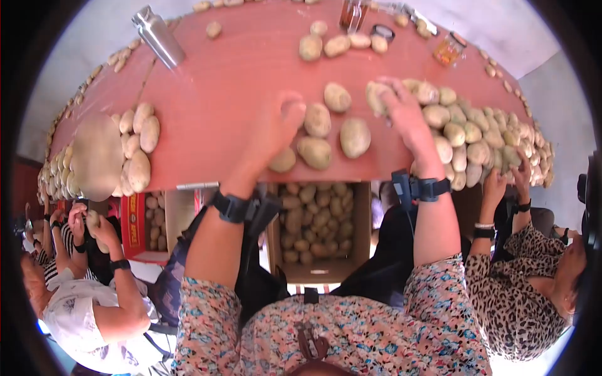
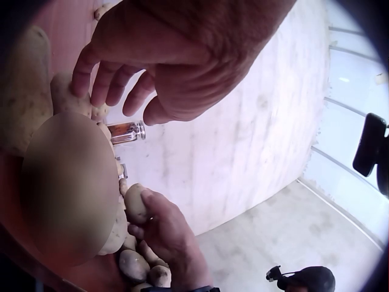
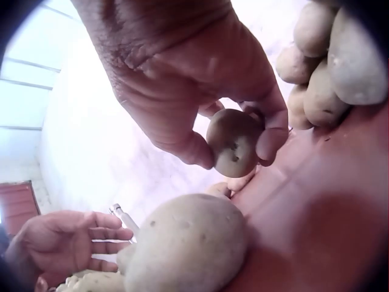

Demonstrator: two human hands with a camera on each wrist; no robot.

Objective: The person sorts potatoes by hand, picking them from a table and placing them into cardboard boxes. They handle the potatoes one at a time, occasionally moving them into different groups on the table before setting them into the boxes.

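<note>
My right hand [image 1: 407, 119] pinches a potato [image 1: 377, 98] at the left edge of the big pile; the right wrist view shows this potato [image 3: 236, 143] between thumb and fingertips, off the red tabletop. My left hand [image 1: 274, 135], fingers loosely bent and apart, hovers by a small group of potatoes and holds nothing, as the left wrist view of that hand [image 2: 176, 61] also shows. Beside it lie a potato [image 1: 317, 120], another potato [image 1: 314, 153] and one partly behind the wrist [image 1: 283, 160]. Farther right is a larger potato [image 1: 355, 138], with one more [image 1: 337, 98] behind.
A potato pile [image 1: 476, 135] covers the table's right; another potato group [image 1: 139, 147] lies left. A metal bottle [image 1: 158, 37], glass jars [image 1: 449, 49] and several potatoes [image 1: 337, 46] stand or lie farther back. Below the edge is a cardboard box [image 1: 316, 272] of potatoes. People sit on both sides.
</note>
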